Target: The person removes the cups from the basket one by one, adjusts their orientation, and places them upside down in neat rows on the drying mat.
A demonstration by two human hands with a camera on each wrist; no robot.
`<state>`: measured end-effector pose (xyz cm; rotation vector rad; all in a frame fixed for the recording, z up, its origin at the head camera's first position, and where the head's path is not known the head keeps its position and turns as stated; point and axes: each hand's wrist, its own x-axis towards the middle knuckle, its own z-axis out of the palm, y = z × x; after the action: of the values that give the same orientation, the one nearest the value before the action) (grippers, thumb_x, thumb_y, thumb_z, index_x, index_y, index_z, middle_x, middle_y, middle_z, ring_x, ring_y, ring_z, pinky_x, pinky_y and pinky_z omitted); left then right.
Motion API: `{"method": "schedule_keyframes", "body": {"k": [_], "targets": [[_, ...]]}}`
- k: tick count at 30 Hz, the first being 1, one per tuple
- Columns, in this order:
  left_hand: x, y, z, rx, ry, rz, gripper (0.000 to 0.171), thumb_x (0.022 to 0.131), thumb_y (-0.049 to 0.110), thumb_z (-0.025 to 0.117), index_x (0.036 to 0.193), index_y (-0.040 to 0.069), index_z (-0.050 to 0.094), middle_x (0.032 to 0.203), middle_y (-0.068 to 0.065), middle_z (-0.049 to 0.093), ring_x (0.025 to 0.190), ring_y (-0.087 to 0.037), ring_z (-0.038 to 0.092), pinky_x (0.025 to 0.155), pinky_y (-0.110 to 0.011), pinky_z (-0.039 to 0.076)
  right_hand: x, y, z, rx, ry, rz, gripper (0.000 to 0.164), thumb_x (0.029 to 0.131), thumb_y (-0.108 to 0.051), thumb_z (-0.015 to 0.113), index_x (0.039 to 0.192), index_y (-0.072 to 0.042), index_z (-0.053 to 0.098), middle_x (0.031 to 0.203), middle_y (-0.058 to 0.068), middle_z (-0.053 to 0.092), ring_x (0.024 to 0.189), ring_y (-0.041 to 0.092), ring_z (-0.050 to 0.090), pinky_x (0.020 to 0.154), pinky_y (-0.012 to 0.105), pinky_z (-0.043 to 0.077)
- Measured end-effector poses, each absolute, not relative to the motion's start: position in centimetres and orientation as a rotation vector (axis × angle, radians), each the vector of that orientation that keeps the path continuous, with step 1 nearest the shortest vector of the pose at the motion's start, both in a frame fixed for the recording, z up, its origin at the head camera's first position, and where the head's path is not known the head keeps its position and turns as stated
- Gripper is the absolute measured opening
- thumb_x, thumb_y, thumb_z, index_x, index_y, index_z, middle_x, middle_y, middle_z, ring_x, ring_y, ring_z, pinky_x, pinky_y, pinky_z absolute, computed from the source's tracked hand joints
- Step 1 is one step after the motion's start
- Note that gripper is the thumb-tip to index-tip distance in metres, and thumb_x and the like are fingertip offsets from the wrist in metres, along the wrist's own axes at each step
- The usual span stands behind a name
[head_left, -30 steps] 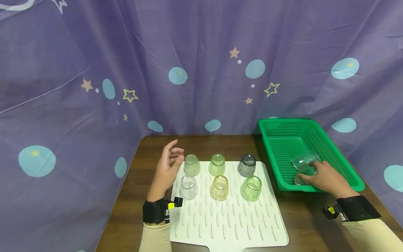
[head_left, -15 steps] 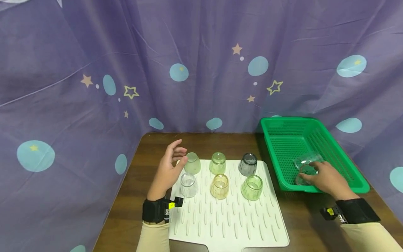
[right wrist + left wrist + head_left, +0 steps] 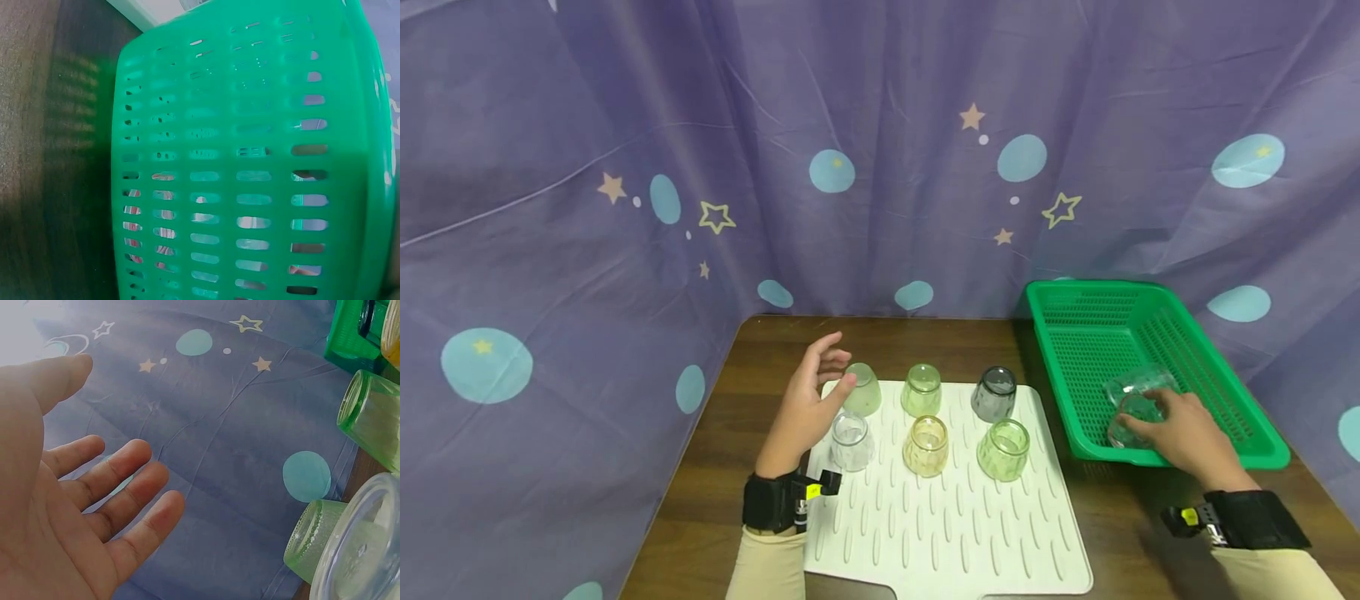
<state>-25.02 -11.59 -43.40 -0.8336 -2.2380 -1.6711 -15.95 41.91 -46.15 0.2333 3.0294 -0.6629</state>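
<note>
My left hand (image 3: 805,408) is held in the air with fingers loosely spread, beside a frosted green glass (image 3: 864,393). In the left wrist view its palm holds nothing. At the right, my right hand (image 3: 1193,433) reaches into the green basket (image 3: 1051,367) and grips a clear glass (image 3: 1126,429) between thumb and fingers. Behind that lies another clear glass (image 3: 1150,377) on its side. The basket's slotted wall (image 3: 219,162) hides the right hand in the right wrist view. On the white mat stand a clear glass (image 3: 852,446) and the frosted green one.
Also upside down on the white mat (image 3: 940,533) are a light green glass (image 3: 922,392), a dark grey glass (image 3: 995,396), a yellow glass (image 3: 927,450) and a green glass (image 3: 1004,452). A purple curtain (image 3: 880,250) hangs behind the wooden table (image 3: 692,517).
The head view has shifted slightly. My right hand stays at the clear glass in the basket, and my left hand keeps its place beside the frosted green glass.
</note>
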Motion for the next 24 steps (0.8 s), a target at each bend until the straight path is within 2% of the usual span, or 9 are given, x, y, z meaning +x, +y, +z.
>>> {"method": "schedule_keyframes", "body": {"k": [8,15,20,24], "targets": [[-24.62,-11.4,-42.97,-0.837,-2.272,-1.659,0.061,0.103,0.018,0.066,0.157,0.021,0.037,0.132,-0.007,0.059,0.127,-0.025,0.056,0.106,-0.047,0.05,-15.92,41.96,-46.01,0.228,3.013,-0.654,0.092,0.1,-0.062,0.057,0.145,0.017,0.041,0.128,0.044,0.039,0.11,0.058,0.045,0.075,0.061,0.048],[-24.59,-11.4,-43.14,-0.842,-2.3,-1.67,0.06,0.104,0.021,0.064,0.157,0.023,0.036,0.133,-0.007,0.058,0.128,-0.029,0.055,0.107,-0.052,0.049,-16.07,41.86,-45.78,0.206,2.993,-0.666,0.093,0.101,-0.062,0.055,0.146,0.018,0.039,0.133,0.047,0.035,0.118,0.062,0.036,0.082,0.068,0.046],[-24.56,-11.69,-42.96,-0.833,-2.268,-1.658,0.061,0.103,0.019,0.067,0.157,0.021,0.037,0.131,-0.006,0.059,0.125,-0.027,0.057,0.105,-0.052,0.051,-16.2,41.95,-45.97,0.208,2.988,-0.636,0.096,0.099,-0.066,0.055,0.146,0.016,0.04,0.128,0.044,0.04,0.11,0.058,0.045,0.074,0.06,0.05],[-24.64,-11.73,-42.72,-0.837,-2.248,-1.643,0.061,0.103,0.019,0.067,0.157,0.018,0.038,0.131,-0.008,0.06,0.124,-0.029,0.058,0.103,-0.048,0.052,-16.22,42.21,-45.91,0.209,2.982,-0.626,0.097,0.099,-0.067,0.054,0.147,0.016,0.039,0.127,0.044,0.039,0.109,0.057,0.045,0.073,0.058,0.05]]}}
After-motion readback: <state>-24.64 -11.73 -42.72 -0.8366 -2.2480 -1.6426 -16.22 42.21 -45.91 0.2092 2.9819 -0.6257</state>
